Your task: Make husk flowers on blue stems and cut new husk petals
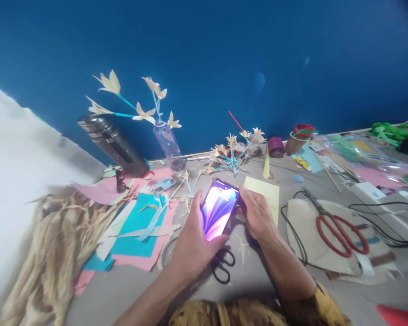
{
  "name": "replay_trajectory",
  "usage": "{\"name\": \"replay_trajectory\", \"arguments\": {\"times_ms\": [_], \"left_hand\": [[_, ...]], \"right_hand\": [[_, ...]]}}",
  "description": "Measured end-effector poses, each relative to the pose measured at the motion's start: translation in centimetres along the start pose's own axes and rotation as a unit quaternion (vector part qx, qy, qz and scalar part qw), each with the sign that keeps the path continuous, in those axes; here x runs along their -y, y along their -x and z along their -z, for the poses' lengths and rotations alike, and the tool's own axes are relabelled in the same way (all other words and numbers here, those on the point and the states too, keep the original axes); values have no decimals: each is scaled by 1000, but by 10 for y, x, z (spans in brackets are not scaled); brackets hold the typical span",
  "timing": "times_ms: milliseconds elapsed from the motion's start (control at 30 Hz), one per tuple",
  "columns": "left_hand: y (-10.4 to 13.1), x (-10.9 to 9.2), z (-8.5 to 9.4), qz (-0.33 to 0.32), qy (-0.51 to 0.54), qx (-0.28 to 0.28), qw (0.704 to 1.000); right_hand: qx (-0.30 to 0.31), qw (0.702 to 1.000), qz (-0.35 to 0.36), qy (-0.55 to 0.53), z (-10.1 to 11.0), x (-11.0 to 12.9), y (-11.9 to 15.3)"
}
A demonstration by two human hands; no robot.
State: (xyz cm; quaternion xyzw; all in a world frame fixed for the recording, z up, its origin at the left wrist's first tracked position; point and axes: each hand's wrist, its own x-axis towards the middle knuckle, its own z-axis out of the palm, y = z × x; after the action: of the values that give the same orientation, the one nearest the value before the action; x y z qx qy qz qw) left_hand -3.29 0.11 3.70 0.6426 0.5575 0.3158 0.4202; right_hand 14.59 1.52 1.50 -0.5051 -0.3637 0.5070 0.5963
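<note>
A smartphone [221, 208] with a lit purple and white screen is held up over the middle of the table. My left hand [197, 240] wraps its left and lower side, thumb along the edge. Fingers of my right hand [258, 210] grip the upper right edge. Black-handled scissors [222, 267] lie under my wrists, their blades hidden. Just beyond the phone, pale handmade flowers [233, 151] on blue stems lie bunched on the table. Beside my right hand is a pale yellow paper sheet [265, 192].
At left are dried husks [51, 253], turquoise paper [141, 226], a dark flask [114, 145] and a clear bottle [170, 145] with flowers. Red-handled scissors [340, 231] rest on a cloth [306, 231] at right, near cables and a white power strip [377, 199]. A blue wall [204, 68] stands behind.
</note>
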Motion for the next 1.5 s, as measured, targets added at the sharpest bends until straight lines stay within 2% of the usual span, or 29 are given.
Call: {"name": "replay_trajectory", "arguments": {"times_ms": [67, 100, 167, 267, 300, 367, 500, 600, 700, 867, 967, 1300, 1500], "left_hand": [[-2, 6, 9, 57, 123, 20, 991], [-3, 10, 12, 97, 201, 36, 974], [-6, 18, 15, 177, 363, 95, 910], [-8, 27, 8, 262, 526, 227, 777], [-7, 29, 3, 278, 550, 258, 744], [-4, 31, -6, 292, 567, 294, 712], [3, 34, -19, 287, 571, 350, 685], [5, 37, -23, 271, 592, 346, 675], [5, 40, -24, 242, 614, 329, 676], [4, 42, -23, 229, 621, 337, 670], [4, 44, -22, 230, 622, 332, 671], [3, 43, -20, 224, 618, 341, 672], [2, 45, -20, 219, 609, 338, 683]], "right_hand": [[-18, 1000, 3, -19, 0, 0, -1], [-23, 999, -4, -31, -1, 0, -1], [-25, 998, -25, -58, -2, 1, -1], [-11, 995, -48, -91, -6, 5, 0], [-4, 994, -51, -97, -8, 6, 1], [3, 994, -56, -94, -9, 8, 2], [-3, 997, -45, -68, -9, 9, 3], [0, 997, -46, -64, -8, 6, 2], [8, 993, -49, -103, -8, 1, 1], [34, 986, -45, -158, -7, -7, -3], [55, 985, -42, -160, -6, -10, -4], [68, 989, -11, -132, -3, -4, 0], [78, 987, -9, -137, -4, -4, 1]]}}
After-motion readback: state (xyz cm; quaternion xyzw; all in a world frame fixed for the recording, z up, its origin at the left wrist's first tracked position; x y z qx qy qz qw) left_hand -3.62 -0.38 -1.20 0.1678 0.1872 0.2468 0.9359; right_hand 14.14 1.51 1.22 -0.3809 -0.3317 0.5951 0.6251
